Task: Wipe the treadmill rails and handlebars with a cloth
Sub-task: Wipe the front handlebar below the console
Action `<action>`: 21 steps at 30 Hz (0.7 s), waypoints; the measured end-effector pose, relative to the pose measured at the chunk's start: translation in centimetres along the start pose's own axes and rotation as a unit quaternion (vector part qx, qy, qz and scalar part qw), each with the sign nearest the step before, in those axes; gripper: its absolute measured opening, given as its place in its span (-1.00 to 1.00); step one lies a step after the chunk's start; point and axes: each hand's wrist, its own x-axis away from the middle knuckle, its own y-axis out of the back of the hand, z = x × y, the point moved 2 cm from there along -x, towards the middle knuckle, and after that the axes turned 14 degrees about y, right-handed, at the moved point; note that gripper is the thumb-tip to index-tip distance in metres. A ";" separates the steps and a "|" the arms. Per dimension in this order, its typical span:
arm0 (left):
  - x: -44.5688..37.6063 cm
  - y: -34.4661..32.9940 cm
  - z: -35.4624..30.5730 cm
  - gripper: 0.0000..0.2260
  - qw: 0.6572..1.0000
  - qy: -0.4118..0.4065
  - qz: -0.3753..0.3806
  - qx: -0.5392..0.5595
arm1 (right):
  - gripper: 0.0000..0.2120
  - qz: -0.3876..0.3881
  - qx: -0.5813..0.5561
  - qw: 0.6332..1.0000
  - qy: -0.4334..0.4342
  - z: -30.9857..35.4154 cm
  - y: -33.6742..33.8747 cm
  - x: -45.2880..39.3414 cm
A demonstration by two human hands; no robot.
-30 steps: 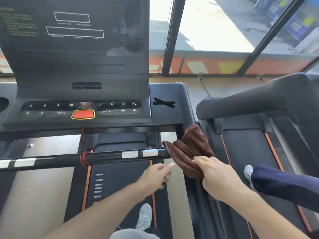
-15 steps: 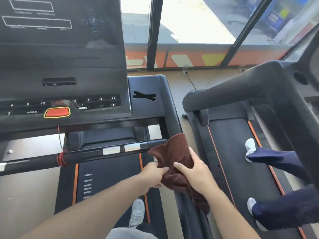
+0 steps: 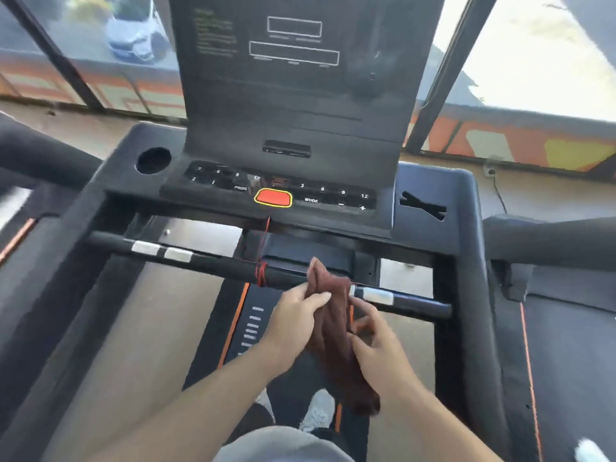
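Cloth [image 3: 333, 325]: brown, bunched lengthwise, draped against the black front handlebar [image 3: 213, 261] right of its red cord wrap [image 3: 261, 273], lower end hanging over the belt. Left hand [image 3: 295, 323] grips its upper part; right hand [image 3: 375, 345] pinches its right edge. Console [image 3: 300, 191] with red stop button [image 3: 273, 197] above.

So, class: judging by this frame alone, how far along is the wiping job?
Done: nothing shows as wiped. In hand: both hands, left and right, hold the brown cloth against the front handlebar, near the red cord. Left: the bar's left stretch and the side rail.
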 end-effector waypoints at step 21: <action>0.0 33.0 -5.3 -0.48 0.935 -0.063 -0.348 0.013 | -0.19 0.259 0.417 0.840 0.230 13.5 -25.3 -14.3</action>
